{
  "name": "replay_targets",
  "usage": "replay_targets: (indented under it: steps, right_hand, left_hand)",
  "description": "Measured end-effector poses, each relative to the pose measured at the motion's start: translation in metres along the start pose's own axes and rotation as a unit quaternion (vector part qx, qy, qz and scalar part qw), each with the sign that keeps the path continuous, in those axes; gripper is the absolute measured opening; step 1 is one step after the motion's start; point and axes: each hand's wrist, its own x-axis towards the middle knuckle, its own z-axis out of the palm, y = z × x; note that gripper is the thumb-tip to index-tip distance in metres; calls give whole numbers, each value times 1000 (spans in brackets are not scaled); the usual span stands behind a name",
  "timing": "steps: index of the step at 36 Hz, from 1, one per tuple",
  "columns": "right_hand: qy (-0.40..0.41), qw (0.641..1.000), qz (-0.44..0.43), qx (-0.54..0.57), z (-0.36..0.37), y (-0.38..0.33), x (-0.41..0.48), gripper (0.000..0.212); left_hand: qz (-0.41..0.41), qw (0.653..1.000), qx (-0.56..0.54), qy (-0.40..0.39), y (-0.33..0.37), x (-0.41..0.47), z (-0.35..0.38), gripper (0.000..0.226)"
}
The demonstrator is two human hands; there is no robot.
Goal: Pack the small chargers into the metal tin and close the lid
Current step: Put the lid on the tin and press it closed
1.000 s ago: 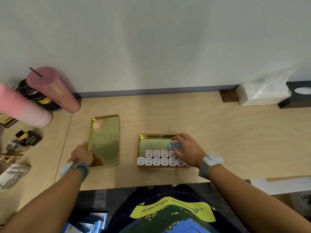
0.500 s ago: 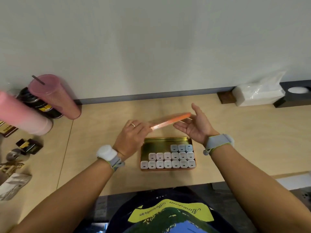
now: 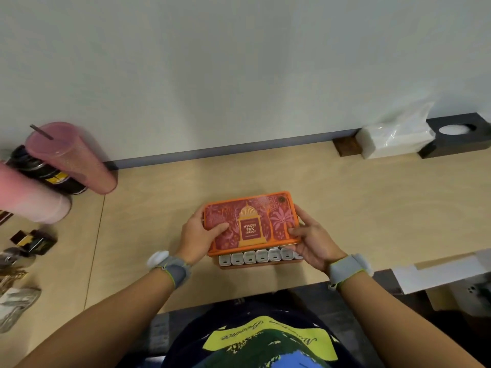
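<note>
An orange and red printed lid hovers face up just above the metal tin near the table's front edge. My left hand grips the lid's left end, thumb on top. My right hand grips its right end. The lid hides most of the tin. Only the front row of small white chargers shows below the lid's near edge, standing side by side in the tin.
Pink tumblers and a dark can stand at the far left, with small items in front of them. A white tissue pack and a black holder sit at the back right by the wall.
The lid went from lying open side up at the left, to being carried edge-on over the tin, to flat and printed side up over the tin in both hands.
</note>
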Motion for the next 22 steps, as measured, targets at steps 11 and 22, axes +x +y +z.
replay_targets:
  steps: [11,22]
  right_hand:
    - [186,746,-81,-634,-21,24,3,41]
    - [106,684,-109,-714,-42,59,-1,116]
  left_hand:
    - [33,988,141,-43,-7,-10,18,61]
    - [-2,935,290,-204,-32,-17,18,137]
